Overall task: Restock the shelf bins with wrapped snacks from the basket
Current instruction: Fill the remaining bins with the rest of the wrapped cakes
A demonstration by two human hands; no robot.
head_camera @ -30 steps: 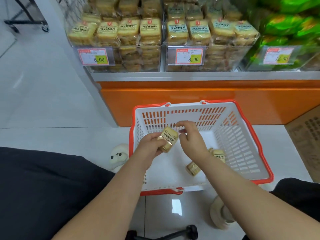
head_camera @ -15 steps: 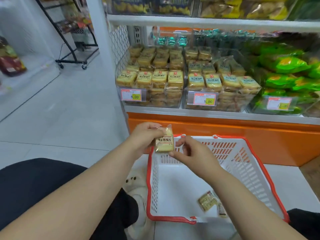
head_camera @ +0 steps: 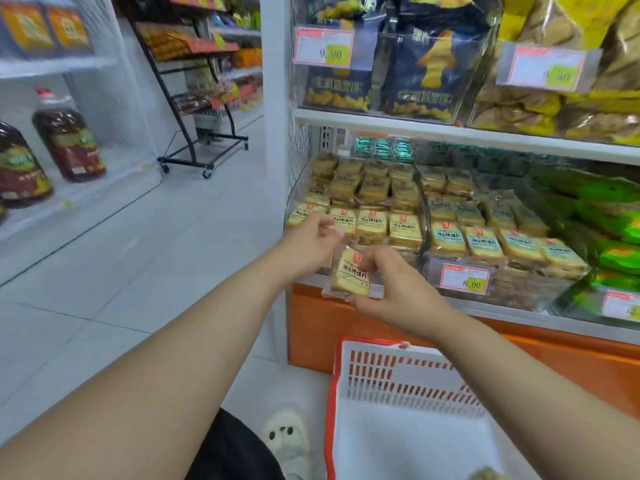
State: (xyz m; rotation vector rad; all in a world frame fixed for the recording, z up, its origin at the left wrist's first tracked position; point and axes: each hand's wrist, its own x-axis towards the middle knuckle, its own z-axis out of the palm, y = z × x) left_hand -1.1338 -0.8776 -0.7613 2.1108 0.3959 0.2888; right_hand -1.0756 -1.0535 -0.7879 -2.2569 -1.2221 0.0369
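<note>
Down by my legs sits the basket [head_camera: 412, 382], white with a red rim, on the pale floor [head_camera: 138, 271]. A fluffy white slipper [head_camera: 287, 436] is just left of it. At the bottom edge I can see a bit of one more snack in the basket, but it is too cut off to tell much. Above the basket, my right hand [head_camera: 391, 289] holds a wrapped snack [head_camera: 350, 273]. My fingers curl over its top right corner and my thumb is under its bottom edge. The snack is a small yellow square pack with dark letters on it. Its front faces me. It stands up tall, and its top leans a little to the left. My left hand [head_camera: 311, 245] is just beside it, up and to the left. Its fingers are bent, and I cannot tell if they touch the wrapper or hold anything. The snack is in front of the shelf bin [head_camera: 374, 223], not in it. That bin is full of the same yellow packs in neat rows. A price tag [head_camera: 465, 278] hangs on the next bin to the right. Higher up, dark blue bags [head_camera: 419, 64] stand on the shelf above.
</note>
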